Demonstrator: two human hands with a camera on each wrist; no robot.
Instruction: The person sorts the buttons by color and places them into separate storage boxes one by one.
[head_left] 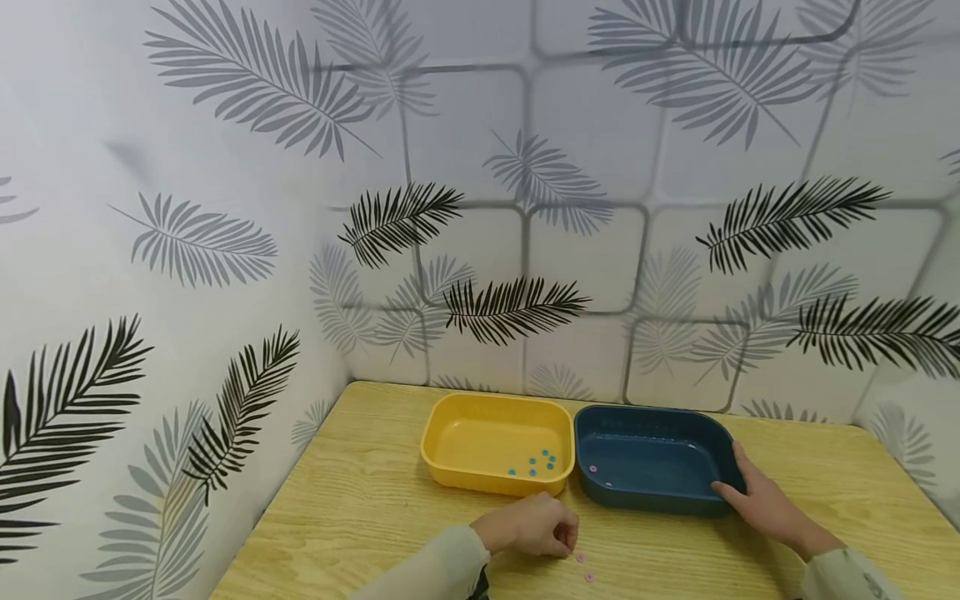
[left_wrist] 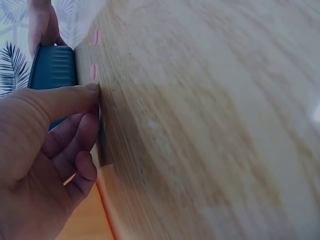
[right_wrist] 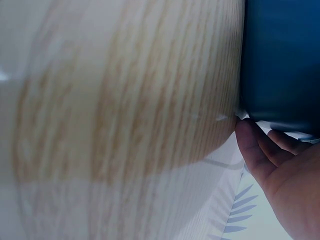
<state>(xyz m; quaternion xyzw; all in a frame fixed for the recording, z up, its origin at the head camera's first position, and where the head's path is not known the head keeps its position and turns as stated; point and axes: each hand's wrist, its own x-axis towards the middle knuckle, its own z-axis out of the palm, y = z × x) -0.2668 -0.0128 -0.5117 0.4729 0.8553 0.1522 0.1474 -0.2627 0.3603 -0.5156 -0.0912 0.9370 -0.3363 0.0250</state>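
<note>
In the head view my left hand [head_left: 531, 527] is at the tabletop in front of a yellow bin [head_left: 472, 479], its fingers curled and thumb and forefinger brought together low at the wood. Close beyond the fingertips lie two small pink ring-like beads [head_left: 589, 577], also pink beads [left_wrist: 93, 71] in the left wrist view. I cannot tell whether a bead is between the fingertips. My right hand [head_left: 772, 510] grips the near right corner of a dark blue bin [head_left: 660, 502], thumb at the front and fingers along the side. The right wrist view shows its fingers [right_wrist: 248, 142] against the bin's corner.
Several small blue beads [head_left: 532, 461] lie in the yellow bin, toward its right. A pink bead [head_left: 593, 468] sits inside the blue bin at its left. Both bins stand side by side on the wooden table [head_left: 337, 500], before a leaf-patterned wall [head_left: 480, 250].
</note>
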